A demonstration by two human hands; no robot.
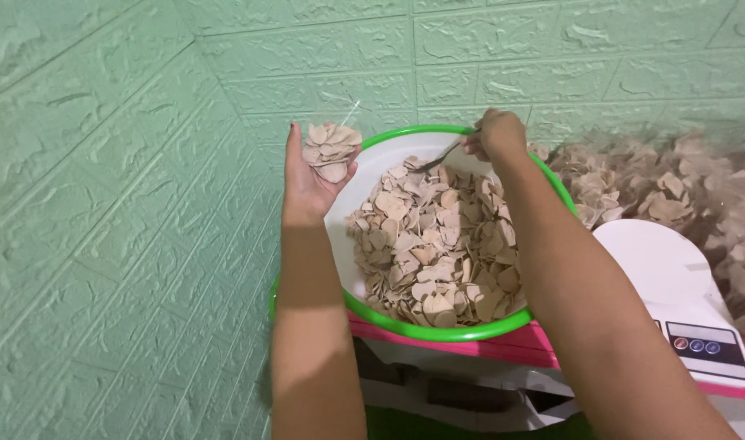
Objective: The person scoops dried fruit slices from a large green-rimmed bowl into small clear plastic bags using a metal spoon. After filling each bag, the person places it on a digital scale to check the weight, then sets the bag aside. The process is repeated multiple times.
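The fingers [295, 138] of the left hand [307, 183] curl upward around a small clear plastic bag [331, 149] stuffed with pale beige, heart-shaped chips; the bag sits in the cupped palm, its lower chips resting against the thumb side and its open top sticking up above the fingertips. That hand holds the bag just over the left rim of the basin [372, 314], apart from the loose chips below.

The right hand [496, 134] is closed around the handle of a metal spoon [437, 156], fingers folded tight so that only the thin handle and the bowl of the spoon show beyond them. The spoon slants down and to the left, its tip touching the far edge of the heap of chips [437, 244] inside the basin.

The basin is round, white inside with a bright green rim, and the chips fill its middle and near side, leaving the far left wall bare. It rests on a pink ledge [470, 346]. Just to the right of the basin stands a white digital kitchen scale [674, 285] with a small panel of round buttons at its near edge. Behind the scale, a large clear bag of the same chips [674, 187] lies against the wall. The wall [128, 204] is covered in green brick-patterned panels.
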